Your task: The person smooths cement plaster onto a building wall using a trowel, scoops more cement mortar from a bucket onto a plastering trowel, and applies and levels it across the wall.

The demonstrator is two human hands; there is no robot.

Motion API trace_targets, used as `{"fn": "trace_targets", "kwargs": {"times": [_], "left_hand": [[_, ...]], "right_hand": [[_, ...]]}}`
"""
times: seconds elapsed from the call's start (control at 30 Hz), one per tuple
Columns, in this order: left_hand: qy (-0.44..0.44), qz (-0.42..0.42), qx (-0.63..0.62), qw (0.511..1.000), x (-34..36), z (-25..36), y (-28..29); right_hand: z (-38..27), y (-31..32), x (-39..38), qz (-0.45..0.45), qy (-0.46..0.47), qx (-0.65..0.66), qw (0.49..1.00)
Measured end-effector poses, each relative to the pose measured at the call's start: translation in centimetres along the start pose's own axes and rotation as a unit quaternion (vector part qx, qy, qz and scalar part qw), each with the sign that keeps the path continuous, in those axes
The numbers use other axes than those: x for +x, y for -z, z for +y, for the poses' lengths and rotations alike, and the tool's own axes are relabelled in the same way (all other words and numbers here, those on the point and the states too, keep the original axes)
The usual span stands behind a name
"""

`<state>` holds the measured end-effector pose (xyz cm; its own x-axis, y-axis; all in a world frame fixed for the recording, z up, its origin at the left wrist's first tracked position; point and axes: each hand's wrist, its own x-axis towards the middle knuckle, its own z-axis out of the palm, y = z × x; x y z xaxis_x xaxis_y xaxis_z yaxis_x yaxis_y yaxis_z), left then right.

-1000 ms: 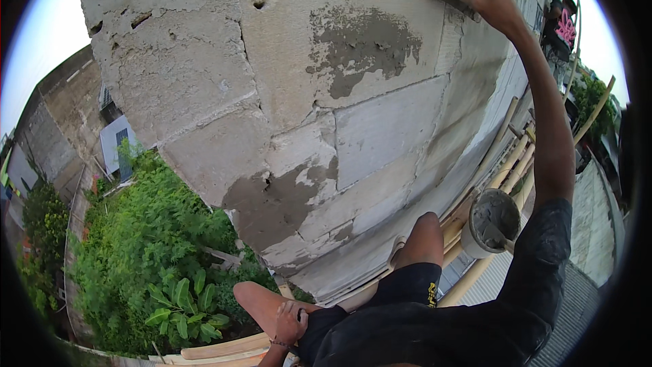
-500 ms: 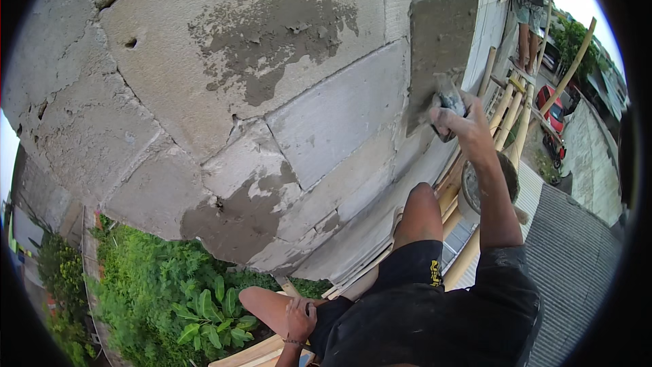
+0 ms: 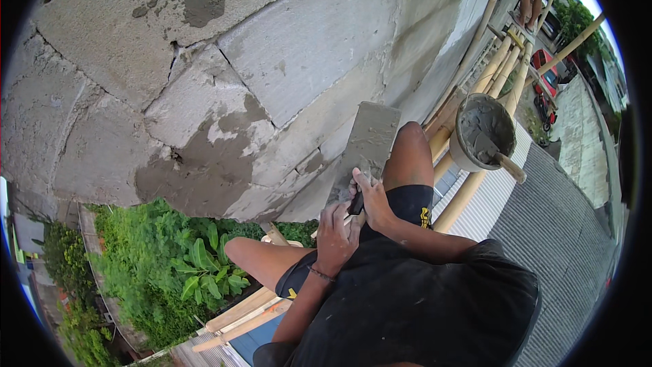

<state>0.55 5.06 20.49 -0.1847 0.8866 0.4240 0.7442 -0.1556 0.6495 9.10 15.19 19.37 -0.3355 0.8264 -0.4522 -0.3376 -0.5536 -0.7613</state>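
In front of my lap a rectangular plastering trowel (image 3: 372, 132) is tilted up, its flat blade smeared with wet grey mortar. My right hand (image 3: 373, 202) is closed on its near part, thumb against the blade. My left hand (image 3: 337, 236) meets it there, fingers bent around the near end beside the black handle (image 3: 356, 204); part of that grip is hidden. Beyond the trowel rises a wall of pale blocks (image 3: 312, 47), with dark mortar patches (image 3: 197, 170) at its lower left corner and upper part.
At right, a mortar bucket (image 3: 468, 153) with a wooden-handled tool (image 3: 511, 168) stands by bamboo scaffold poles (image 3: 462, 197). Below lies a corrugated roof (image 3: 557, 231). Green plants (image 3: 149, 265) grow far down at left. Another person's legs (image 3: 530, 3) are on the scaffold at upper right.
My right hand has brought the trowel from the wall at upper right down to my lap. My left hand has left my knee and joined it. The view has shifted, uncovering the bucket.
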Motion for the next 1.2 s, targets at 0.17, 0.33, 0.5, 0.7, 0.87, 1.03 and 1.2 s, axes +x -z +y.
{"fn": "trace_targets", "kwargs": {"times": [0.17,0.33,0.5,0.7,0.87,1.03,1.2], "left_hand": [[0.067,-0.023,0.024,0.997,-0.6,-1.8,-1.5],[0.114,-0.024,0.017,0.993,-1.8,-3.5,-1.9],[0.218,-0.007,-0.09,0.972,-3.4,-4.2,-3.0],[0.254,0.141,-0.212,0.933,-5.7,-5.8,-5.7],[0.384,0.154,-0.39,0.823,-6.6,-6.8,-5.8],[0.31,-0.065,-0.027,0.948,-9.2,-8.7,-5.2],[0.175,-0.204,0.121,0.956,-6.9,-6.9,-5.2]], "right_hand": [[2.8,0.4,-0.3,-0.071,-0.037,-0.025,0.996],[3.9,0.3,-0.7,-0.166,0.046,-0.216,0.961],[6.2,2.4,-0.2,-0.256,0.221,-0.517,0.786],[4.8,2.4,-1.1,-0.325,0.25,-0.616,0.673],[-2.5,4.2,-3.2,-0.448,0.158,-0.568,0.672],[-19.2,9.6,-5.0,-0.037,0.165,-0.599,0.783],[-28.0,22.8,-6.2,0.37,0.154,-0.84,0.365]]}}
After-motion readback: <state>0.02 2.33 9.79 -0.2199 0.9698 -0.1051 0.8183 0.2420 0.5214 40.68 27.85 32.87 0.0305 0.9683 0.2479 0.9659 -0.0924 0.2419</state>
